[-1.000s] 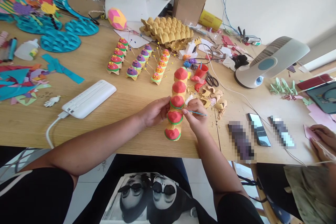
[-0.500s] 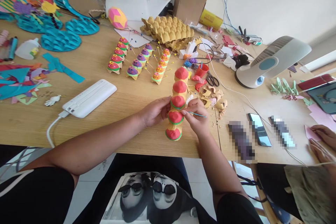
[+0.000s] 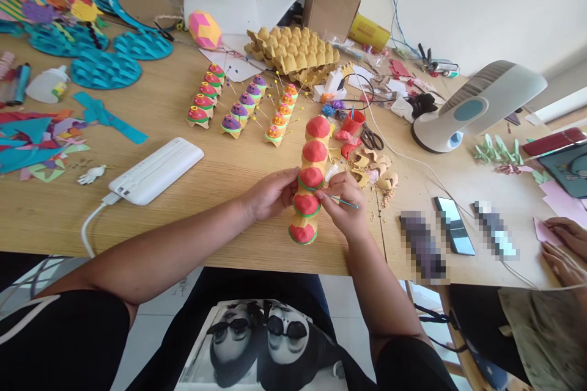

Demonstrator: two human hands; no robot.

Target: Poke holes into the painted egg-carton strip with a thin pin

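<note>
Red-domed carton strip (image 3: 310, 178): was held mid-view, its nine-o'clock edge gripped by the left hand (image 3: 275, 195). Blue stick (image 3: 350, 204): was pinched at the strip's three o'clock by the right hand (image 3: 345, 214); tip contact could not be told. Judged risks: green rims (image 3: 308, 215) could be smeared by a slip, the strip crushed by overtight squeezing.

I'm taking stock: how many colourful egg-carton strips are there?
4: a red strip in the left hand; beyond it on the table, left to right, a second red strip, a purple strip and an orange strip. More may be hidden.
</note>
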